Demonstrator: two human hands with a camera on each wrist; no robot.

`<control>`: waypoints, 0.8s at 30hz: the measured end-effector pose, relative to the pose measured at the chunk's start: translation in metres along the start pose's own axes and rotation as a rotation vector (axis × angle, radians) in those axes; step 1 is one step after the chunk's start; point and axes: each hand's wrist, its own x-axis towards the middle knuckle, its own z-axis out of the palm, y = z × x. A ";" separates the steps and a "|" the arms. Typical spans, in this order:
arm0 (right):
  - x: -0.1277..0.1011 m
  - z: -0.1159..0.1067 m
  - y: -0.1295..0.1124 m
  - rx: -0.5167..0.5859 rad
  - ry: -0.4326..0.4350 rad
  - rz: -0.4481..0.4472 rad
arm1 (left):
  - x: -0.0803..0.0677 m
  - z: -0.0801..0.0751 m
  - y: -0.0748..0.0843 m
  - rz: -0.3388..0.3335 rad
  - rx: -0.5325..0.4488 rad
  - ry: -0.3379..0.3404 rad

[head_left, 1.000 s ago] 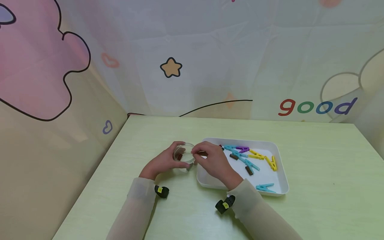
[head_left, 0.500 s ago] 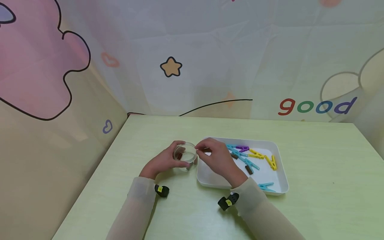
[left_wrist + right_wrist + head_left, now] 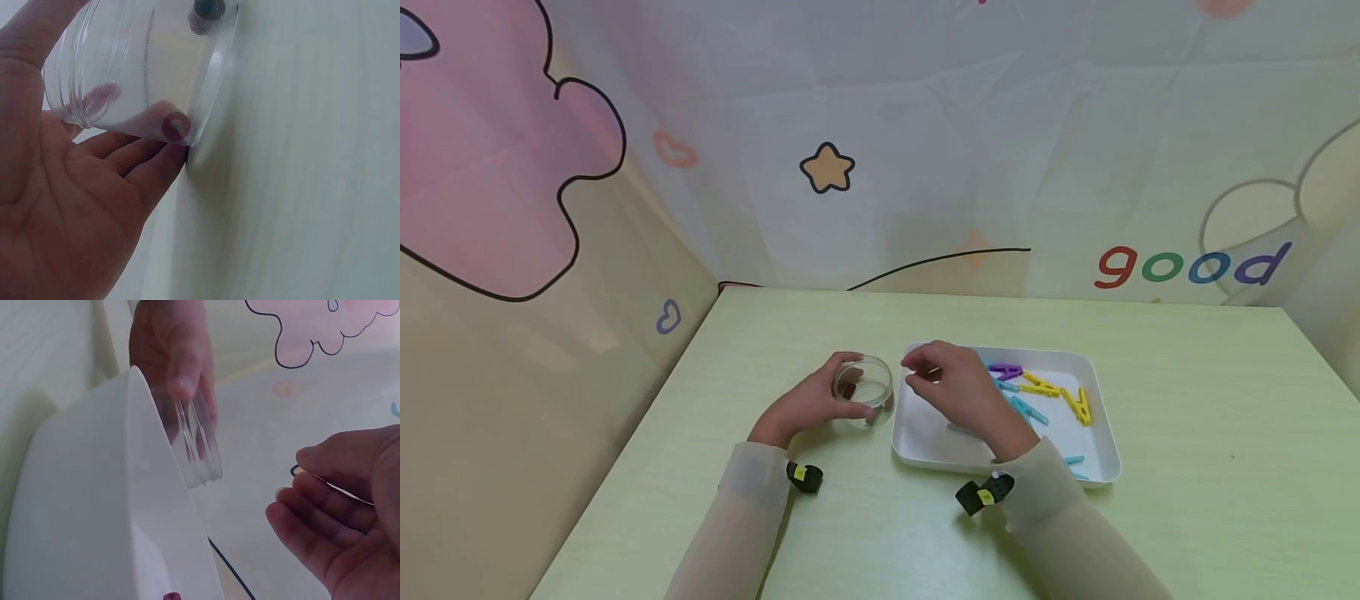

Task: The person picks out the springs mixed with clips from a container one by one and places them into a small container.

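A left hand [image 3: 814, 402] grips a clear jar [image 3: 871, 387], which could tip should the hold slacken, near a loosely curved, empty right hand [image 3: 961, 388].

Your head view is facing forward and down over the desk [image 3: 880, 533]; your wrist views, closer in, are sharing the clear jar [image 3: 867, 387].

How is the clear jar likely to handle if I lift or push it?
The clear jar is probably stiff, as its wall shows no dent in the left hand's grip. It may be slippery, since the side looks smooth and glossy. Tipped over, it would likely roll, given its round shape.
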 end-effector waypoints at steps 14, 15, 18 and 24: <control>-0.001 -0.023 0.005 -0.057 -0.082 0.115 | 0.000 0.000 0.000 -0.008 -0.008 0.003; -0.001 -0.025 0.005 -0.060 -0.084 0.111 | 0.000 0.000 0.000 -0.008 -0.009 0.004; -0.002 -0.029 0.008 -0.074 -0.089 0.097 | 0.001 0.000 -0.001 -0.010 -0.009 0.003; -0.002 -0.038 0.011 -0.094 -0.105 0.108 | 0.000 0.000 0.000 -0.012 -0.014 -0.004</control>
